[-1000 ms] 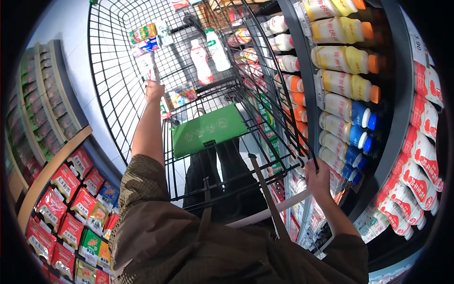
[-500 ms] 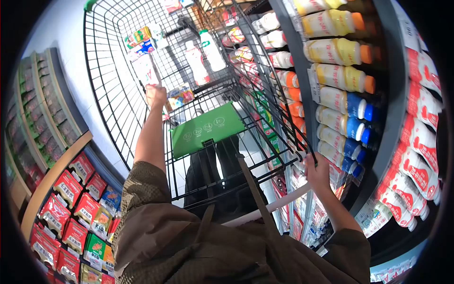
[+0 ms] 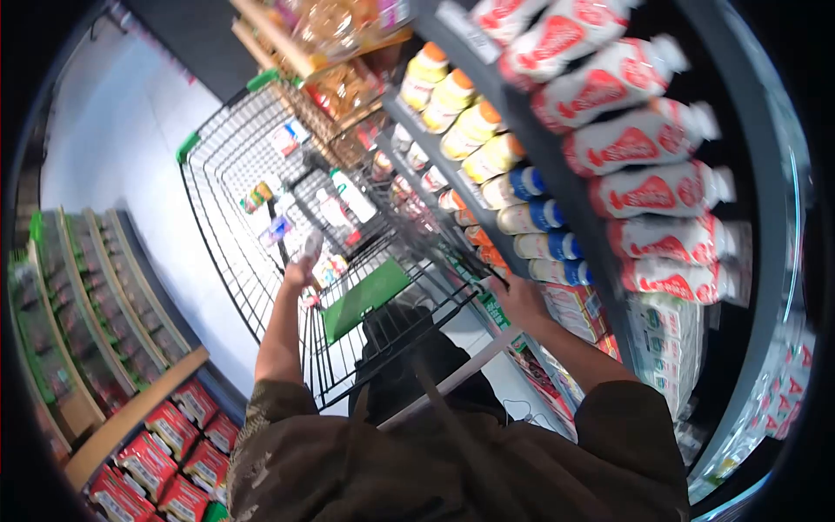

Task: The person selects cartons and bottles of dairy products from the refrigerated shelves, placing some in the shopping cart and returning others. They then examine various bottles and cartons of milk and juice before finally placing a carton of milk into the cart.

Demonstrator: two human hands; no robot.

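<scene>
Left hand (image 3: 298, 275) nearer green flap (image 3: 365, 296), grip tight on pale pack (image 3: 310, 247); right hand (image 3: 520, 300) likewise on wire cart (image 3: 222, 187).

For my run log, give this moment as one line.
left hand: holds pale pack above cart | right hand: grips cart rim | right side: rows of bottles

One head-worn fisheye view; it looks steeply down past the chest onto the cart (image 3: 209, 217); shelves (image 3: 581, 209) close right; floor (image 3: 113, 130) left.
</scene>
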